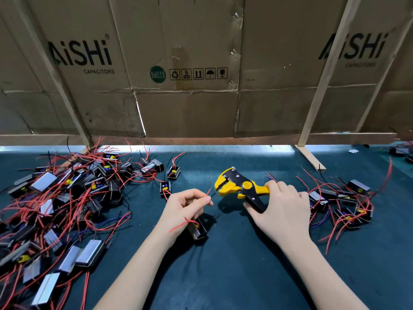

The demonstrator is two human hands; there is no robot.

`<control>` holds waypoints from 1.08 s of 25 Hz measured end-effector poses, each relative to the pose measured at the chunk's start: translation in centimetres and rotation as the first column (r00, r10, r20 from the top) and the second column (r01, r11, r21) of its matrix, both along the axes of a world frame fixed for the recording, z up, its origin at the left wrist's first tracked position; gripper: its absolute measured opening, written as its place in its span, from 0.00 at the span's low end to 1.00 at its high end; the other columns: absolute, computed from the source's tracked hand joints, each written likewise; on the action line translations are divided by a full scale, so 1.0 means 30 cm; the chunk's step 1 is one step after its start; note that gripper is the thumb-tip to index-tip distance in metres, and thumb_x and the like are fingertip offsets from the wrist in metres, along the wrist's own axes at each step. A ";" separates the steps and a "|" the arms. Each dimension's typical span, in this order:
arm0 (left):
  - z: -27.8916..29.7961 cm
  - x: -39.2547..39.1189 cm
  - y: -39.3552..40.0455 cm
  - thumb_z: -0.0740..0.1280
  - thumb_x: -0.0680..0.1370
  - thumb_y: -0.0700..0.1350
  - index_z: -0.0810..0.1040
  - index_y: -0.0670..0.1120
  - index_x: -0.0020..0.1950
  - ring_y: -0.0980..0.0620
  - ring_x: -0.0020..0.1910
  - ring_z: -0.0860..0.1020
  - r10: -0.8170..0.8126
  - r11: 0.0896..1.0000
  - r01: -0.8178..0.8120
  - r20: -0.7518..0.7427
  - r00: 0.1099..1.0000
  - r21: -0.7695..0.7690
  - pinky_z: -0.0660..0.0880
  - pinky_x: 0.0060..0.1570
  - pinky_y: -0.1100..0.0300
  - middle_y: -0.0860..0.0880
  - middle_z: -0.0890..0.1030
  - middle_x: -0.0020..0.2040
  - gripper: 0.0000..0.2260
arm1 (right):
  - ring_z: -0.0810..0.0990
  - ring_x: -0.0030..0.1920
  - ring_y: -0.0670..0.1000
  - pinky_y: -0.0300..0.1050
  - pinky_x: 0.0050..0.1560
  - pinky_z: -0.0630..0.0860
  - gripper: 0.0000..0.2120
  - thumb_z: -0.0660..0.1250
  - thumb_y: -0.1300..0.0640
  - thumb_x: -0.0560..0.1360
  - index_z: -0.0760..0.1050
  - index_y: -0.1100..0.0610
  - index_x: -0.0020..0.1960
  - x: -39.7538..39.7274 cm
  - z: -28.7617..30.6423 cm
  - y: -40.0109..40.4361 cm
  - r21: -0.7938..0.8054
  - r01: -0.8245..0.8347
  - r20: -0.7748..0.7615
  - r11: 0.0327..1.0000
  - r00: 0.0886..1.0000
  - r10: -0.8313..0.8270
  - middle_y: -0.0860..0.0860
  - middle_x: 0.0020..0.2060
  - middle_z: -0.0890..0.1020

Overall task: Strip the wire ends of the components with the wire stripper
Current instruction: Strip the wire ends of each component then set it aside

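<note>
Left hand (186, 205) pinches a thin, limp red wire (208, 192) near its tip; right hand (282, 208) grips the wire stripper (242, 186) handles just beside it, above the tabletop (234, 265). Hold close to the end.

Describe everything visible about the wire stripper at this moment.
The wire stripper is a yellow tool, plastic by its look, with black plates and a round yellow pivot. Its jaws stand apart and point left toward the wire ends pinched in the left hand, not yet touching them. The right hand grips its handles, holding it just above the dark green mat, which shows its shadow.
</note>
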State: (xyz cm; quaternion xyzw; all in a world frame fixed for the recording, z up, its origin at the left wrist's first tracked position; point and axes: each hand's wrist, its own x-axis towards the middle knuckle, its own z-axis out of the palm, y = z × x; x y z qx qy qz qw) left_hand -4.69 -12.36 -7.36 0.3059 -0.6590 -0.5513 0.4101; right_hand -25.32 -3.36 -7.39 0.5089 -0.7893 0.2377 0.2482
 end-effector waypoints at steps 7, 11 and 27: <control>-0.015 -0.006 -0.009 0.70 0.77 0.39 0.83 0.45 0.35 0.56 0.25 0.65 0.057 0.998 -0.057 0.024 0.998 -0.010 0.63 0.29 0.69 0.43 0.69 0.27 0.11 | 0.77 0.37 0.58 0.50 0.41 0.66 0.25 0.76 0.37 0.63 0.76 0.58 0.43 0.021 0.013 0.005 -0.042 -0.093 -0.012 0.995 0.996 0.093 0.51 0.36 0.78; -0.021 -0.006 -0.014 0.70 0.77 0.39 0.83 0.46 0.34 0.55 0.25 0.64 0.071 0.997 -0.071 0.012 0.997 -0.007 0.63 0.29 0.69 0.43 0.69 0.28 0.11 | 0.77 0.38 0.58 0.50 0.41 0.65 0.24 0.75 0.37 0.64 0.76 0.56 0.43 0.022 0.030 0.007 -0.041 -0.098 0.010 0.994 0.995 0.098 0.50 0.36 0.79; -0.024 0.002 -0.017 0.72 0.74 0.47 0.84 0.46 0.37 0.57 0.26 0.66 0.038 0.999 -0.037 0.027 0.999 -0.032 0.64 0.32 0.71 0.50 0.71 0.26 0.08 | 0.79 0.42 0.55 0.45 0.38 0.62 0.20 0.67 0.31 0.67 0.75 0.49 0.42 0.030 0.065 0.025 0.149 -0.048 0.122 0.988 0.992 0.030 0.46 0.36 0.79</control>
